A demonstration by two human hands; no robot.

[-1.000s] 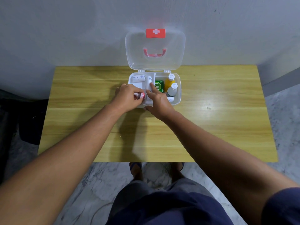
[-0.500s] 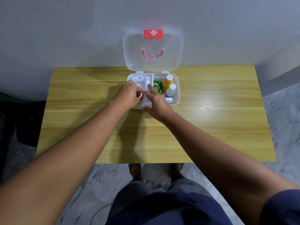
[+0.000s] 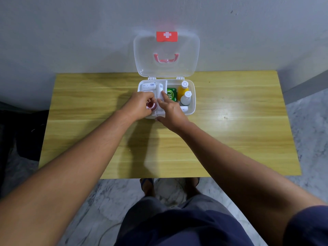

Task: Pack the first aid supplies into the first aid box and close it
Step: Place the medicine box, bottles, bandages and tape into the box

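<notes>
The white first aid box (image 3: pixel 193 96) stands open at the table's far middle, its clear lid (image 3: pixel 166 55) upright against the wall. Inside are a green packet (image 3: pixel 171 94), an orange bottle (image 3: pixel 183 88), a white bottle (image 3: pixel 186 99), a white tube (image 3: pixel 148 86) and a white divider piece (image 3: pixel 160 89). My left hand (image 3: pixel 140 105) holds a small red-and-white roll (image 3: pixel 151 105) over the box's front left corner. My right hand (image 3: pixel 170 110) rests on the box's front edge, index finger pressing on the white divider piece.
The yellow wooden table (image 3: pixel 230 130) stands against a grey wall. Grey marble floor lies below and to the right. My legs and feet show under the table's near edge. Something dark sits on the floor at the left.
My left hand has turned a little, so the red-and-white roll shows more. My right hand's finger has stayed on the white divider piece.
</notes>
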